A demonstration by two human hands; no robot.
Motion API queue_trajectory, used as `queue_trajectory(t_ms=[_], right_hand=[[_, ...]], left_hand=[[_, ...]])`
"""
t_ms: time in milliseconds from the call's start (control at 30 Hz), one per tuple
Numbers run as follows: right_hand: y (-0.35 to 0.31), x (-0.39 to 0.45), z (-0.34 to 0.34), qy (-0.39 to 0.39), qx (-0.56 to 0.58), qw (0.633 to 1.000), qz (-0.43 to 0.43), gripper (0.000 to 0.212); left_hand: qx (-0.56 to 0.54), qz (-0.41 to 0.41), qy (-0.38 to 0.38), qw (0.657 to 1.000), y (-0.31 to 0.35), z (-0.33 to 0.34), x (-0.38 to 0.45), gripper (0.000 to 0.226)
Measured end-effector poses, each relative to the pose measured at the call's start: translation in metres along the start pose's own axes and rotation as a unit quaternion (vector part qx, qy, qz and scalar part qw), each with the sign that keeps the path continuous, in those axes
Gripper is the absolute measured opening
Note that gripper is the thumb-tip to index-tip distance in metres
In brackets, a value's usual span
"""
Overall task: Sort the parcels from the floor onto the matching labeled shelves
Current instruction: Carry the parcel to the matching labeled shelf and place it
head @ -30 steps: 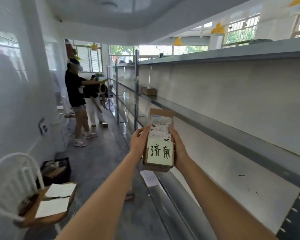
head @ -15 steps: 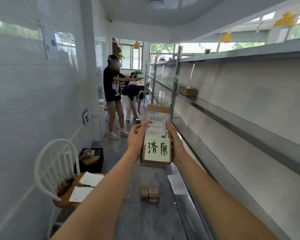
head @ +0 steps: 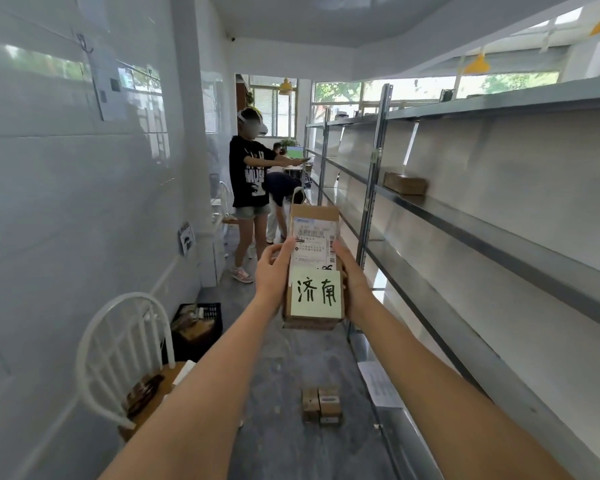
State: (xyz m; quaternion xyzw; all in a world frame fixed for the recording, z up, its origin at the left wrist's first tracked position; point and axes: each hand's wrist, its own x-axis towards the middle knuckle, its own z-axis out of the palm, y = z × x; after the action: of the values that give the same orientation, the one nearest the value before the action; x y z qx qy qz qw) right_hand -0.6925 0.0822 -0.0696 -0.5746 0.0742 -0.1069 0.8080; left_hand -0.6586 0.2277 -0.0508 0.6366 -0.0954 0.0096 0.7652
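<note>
Still both hands, left hand point(head: 272, 271) and right hand point(head: 352, 278), clasp the parcel point(head: 314, 268) upright; floor boxes point(head: 321, 405) now sit nearer.

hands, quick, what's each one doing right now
Left hand: grips the left edge of the cardboard parcel.
Right hand: grips its right edge.

Brown cardboard parcel point(head: 313, 271), upright, yellow handwritten note

The near brown parcel point(head: 313, 265) carries a white printed label and a pale green note point(head: 316, 294) with black characters. Grey shelves point(head: 499, 233) stand right; a white chair point(head: 125, 344) stands left.
</note>
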Motion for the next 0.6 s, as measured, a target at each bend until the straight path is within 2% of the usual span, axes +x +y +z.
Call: queue_trajectory(t_ms=[167,333,433,500,600], right_hand=[[0.01,0.021,0.002,-0.01,-0.012,1.0,0.002,0.097],[0.008,0.04,-0.001,-0.013,-0.028,1.0,-0.003,0.095],[0.004,0.053,-0.005,-0.014,-0.02,1.0,0.017,0.091],[0.0,0.061,-0.009,-0.014,-0.009,1.0,0.026,0.086],[-0.007,0.075,-0.016,-0.014,0.002,1.0,0.027,0.091]], left_hand=[[0.001,-0.002,0.012,1.0,-0.012,-0.004,0.018,0.042],[-0.003,-0.003,0.026,1.0,-0.019,0.002,0.037,0.039],[-0.003,-0.002,0.037,0.999,-0.02,0.01,0.05,0.05],[0.006,-0.005,0.044,0.999,-0.019,0.016,0.056,0.066],[0.014,-0.002,0.048,0.999,-0.02,0.027,0.067,0.073]])
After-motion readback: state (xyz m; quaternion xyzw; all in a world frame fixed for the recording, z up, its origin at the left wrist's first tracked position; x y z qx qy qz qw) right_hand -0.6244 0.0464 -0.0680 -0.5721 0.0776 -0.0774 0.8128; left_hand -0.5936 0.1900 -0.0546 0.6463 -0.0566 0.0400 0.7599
